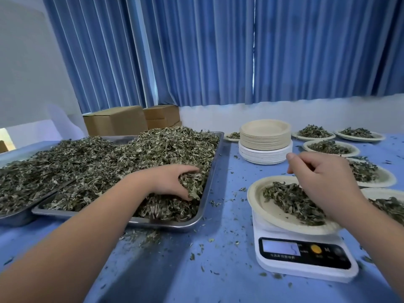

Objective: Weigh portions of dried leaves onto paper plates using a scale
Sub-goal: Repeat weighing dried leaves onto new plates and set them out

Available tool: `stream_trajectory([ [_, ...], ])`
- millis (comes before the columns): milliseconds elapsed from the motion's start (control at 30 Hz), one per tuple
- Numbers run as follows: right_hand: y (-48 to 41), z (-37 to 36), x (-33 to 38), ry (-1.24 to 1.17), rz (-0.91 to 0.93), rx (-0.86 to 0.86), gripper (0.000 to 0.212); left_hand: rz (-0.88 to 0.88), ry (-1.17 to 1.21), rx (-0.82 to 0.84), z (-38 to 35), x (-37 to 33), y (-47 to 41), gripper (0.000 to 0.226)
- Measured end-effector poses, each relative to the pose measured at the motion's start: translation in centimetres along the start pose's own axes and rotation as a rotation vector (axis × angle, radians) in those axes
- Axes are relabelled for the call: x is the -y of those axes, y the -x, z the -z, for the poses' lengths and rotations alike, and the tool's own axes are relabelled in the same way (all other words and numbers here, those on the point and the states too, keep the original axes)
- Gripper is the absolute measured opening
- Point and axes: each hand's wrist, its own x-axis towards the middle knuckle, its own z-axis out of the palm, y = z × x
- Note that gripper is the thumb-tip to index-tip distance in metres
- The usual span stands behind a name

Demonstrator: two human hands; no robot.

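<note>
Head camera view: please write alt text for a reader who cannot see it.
A person's left hand grips dried leaves in a heaped metal tray, while the right hand hovers over a paper plate of leaves on a white scale. Filled plates and a stack of empty plates stand nearby on the blue table.

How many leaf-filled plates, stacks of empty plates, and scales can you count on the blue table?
Leaf-filled plates: 7
Stacks of empty plates: 2
Scales: 1
Total: 10
</note>
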Motion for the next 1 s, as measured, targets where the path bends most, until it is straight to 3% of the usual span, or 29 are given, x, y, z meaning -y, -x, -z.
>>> stream_trajectory([
  [133,0.1,0.3,-0.1,-0.018,-0.003,-0.016,0.043,0.014,-0.148,-0.079,1.3,-1.7,1.4,0.068],
  [233,0.1,0.5,-0.2,-0.036,-0.012,-0.027,0.044,-0.029,-0.139,-0.266,1.2,-2.8,2.3,0.037],
  [300,0.2,0.7,-0.3,-0.028,-0.001,-0.030,0.043,-0.073,-0.070,-0.391,0.3,-3.5,2.5,0.029],
  [400,0.4,0.9,-0.8,-0.020,0.016,-0.048,0.044,-0.059,-0.142,-0.453,-2.0,-4.3,2.2,0.029],
  [567,0.6,1.2,-1.7,0.013,0.045,-0.088,0.046,0.026,-0.242,-0.326,-3.7,-4.0,1.8,0.048],
  [767,0.7,1.4,-2.2,0.024,0.042,-0.094,0.047,0.067,-0.285,-0.348,-4.3,-2.3,2.2,0.062],
  [1000,0.9,1.6,-2.6,0.037,0.025,-0.093,0.046,0.018,-0.136,-0.438,-5.0,-1.9,2.0,0.037],
])
